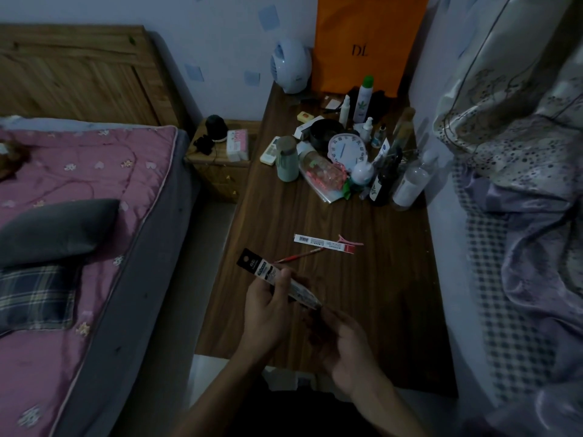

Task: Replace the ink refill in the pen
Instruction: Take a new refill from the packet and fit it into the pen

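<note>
My left hand (pixel 268 310) grips a long black-and-white refill packet (pixel 257 266) above the near part of the wooden table (pixel 394 279). Its black header points up and left. My right hand (pixel 340 339) is at the packet's lower end, fingers curled there; whether it pinches anything is too dark to tell. A red pen (pixel 299 255) lies on the table just beyond the packet. Behind it lies a white strip packet (pixel 321 243) with a barcode, and a pink hair clip (pixel 348 239) rests at its right end.
The far half of the table is crowded with bottles (pixel 410 181), a white clock (pixel 347 149), a green cup (pixel 287 162), a fan (pixel 290 66) and an orange bag (pixel 366 42). A bed with a pink quilt (pixel 79 190) lies left; bedding is piled at the right.
</note>
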Action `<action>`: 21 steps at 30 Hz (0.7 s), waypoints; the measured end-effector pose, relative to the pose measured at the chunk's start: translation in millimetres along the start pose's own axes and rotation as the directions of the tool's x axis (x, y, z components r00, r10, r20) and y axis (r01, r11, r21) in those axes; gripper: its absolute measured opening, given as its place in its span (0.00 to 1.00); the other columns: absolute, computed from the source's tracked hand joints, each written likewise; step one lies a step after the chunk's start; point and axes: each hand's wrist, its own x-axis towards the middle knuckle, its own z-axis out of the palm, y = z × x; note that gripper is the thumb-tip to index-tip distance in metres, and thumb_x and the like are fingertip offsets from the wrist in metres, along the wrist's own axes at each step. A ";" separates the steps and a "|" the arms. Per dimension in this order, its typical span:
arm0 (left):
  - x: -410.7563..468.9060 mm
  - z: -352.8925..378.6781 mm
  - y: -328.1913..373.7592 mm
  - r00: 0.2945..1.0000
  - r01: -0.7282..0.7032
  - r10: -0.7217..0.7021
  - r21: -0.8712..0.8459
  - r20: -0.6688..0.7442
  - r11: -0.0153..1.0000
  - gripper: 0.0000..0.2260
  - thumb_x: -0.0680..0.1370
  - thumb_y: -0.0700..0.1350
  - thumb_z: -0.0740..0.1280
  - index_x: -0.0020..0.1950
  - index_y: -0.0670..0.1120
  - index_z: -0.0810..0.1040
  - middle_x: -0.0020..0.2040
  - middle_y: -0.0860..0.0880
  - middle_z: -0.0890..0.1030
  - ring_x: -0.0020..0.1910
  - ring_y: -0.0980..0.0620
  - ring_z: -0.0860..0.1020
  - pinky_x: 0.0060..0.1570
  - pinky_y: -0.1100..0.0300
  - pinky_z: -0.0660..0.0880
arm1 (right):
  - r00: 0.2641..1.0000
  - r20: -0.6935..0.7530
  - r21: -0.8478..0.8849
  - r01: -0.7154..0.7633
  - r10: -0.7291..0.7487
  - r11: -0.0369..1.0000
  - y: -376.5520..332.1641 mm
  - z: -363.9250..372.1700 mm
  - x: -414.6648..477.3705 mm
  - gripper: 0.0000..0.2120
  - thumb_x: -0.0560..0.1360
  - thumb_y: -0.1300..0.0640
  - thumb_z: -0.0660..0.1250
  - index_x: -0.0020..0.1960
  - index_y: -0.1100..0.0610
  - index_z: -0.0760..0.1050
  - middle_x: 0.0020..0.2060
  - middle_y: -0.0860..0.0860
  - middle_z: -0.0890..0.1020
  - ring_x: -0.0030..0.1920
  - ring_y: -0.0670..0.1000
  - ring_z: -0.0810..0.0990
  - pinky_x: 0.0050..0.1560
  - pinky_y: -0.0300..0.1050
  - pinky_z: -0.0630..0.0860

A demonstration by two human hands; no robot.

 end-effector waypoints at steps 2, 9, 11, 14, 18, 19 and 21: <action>-0.2 0.1 3.1 1.000 0.002 -0.002 -0.013 0.024 1.000 0.19 0.77 0.63 0.61 0.45 0.50 0.80 0.44 0.46 0.85 0.41 0.49 0.85 0.37 0.60 0.79 | 1.000 -0.013 -0.029 0.009 -0.009 1.000 -1.2 -1.8 -0.7 0.20 0.67 0.59 0.71 0.58 0.64 0.81 0.45 0.60 0.87 0.41 0.55 0.86 0.38 0.48 0.79; -1.9 5.0 3.0 0.998 0.031 -0.028 -0.057 0.058 0.998 0.17 0.78 0.56 0.61 0.47 0.44 0.79 0.44 0.45 0.85 0.42 0.48 0.85 0.38 0.59 0.80 | 0.999 -0.035 0.048 0.024 -0.022 0.999 -4.2 1.4 -1.1 0.21 0.68 0.58 0.70 0.59 0.64 0.79 0.48 0.62 0.84 0.42 0.57 0.82 0.40 0.49 0.74; -2.9 3.5 1.1 0.997 0.048 -0.044 -0.066 0.065 0.997 0.19 0.78 0.58 0.61 0.48 0.43 0.80 0.46 0.44 0.85 0.43 0.47 0.85 0.38 0.59 0.81 | 0.999 -0.034 0.043 0.032 -0.031 0.999 -4.1 0.2 -1.1 0.19 0.67 0.58 0.70 0.56 0.63 0.80 0.43 0.60 0.84 0.38 0.55 0.82 0.37 0.47 0.75; -2.7 0.9 0.1 0.997 0.048 -0.043 -0.079 0.064 0.996 0.21 0.79 0.59 0.61 0.49 0.43 0.80 0.46 0.43 0.85 0.44 0.46 0.85 0.39 0.60 0.81 | 0.997 -0.048 0.006 0.068 -0.067 0.998 -5.3 -3.8 0.1 0.14 0.67 0.59 0.70 0.52 0.62 0.80 0.40 0.59 0.85 0.37 0.54 0.83 0.31 0.44 0.78; -2.4 1.9 3.8 0.998 0.027 -0.021 -0.108 0.053 0.994 0.19 0.79 0.59 0.60 0.48 0.45 0.81 0.47 0.43 0.85 0.44 0.45 0.85 0.38 0.61 0.80 | 0.991 -0.063 -0.045 0.116 -0.119 0.992 -6.1 -10.4 2.7 0.11 0.67 0.59 0.71 0.49 0.59 0.82 0.42 0.58 0.87 0.38 0.54 0.85 0.30 0.44 0.79; -2.5 1.9 4.6 0.999 0.025 -0.019 -0.121 0.049 0.992 0.18 0.80 0.57 0.59 0.48 0.46 0.81 0.47 0.43 0.85 0.44 0.45 0.85 0.38 0.61 0.80 | 0.990 -0.058 -0.040 0.128 -0.130 0.991 -6.8 -11.9 3.5 0.10 0.67 0.59 0.72 0.48 0.59 0.82 0.42 0.58 0.87 0.37 0.54 0.85 0.30 0.44 0.79; -1.8 0.9 5.8 0.999 0.041 -0.036 -0.157 0.036 0.987 0.17 0.80 0.56 0.59 0.48 0.45 0.80 0.47 0.42 0.85 0.45 0.43 0.85 0.40 0.58 0.82 | 0.989 -0.058 -0.010 0.139 -0.140 0.990 -8.9 -14.7 5.2 0.06 0.67 0.60 0.71 0.44 0.58 0.84 0.40 0.58 0.87 0.35 0.53 0.86 0.28 0.43 0.78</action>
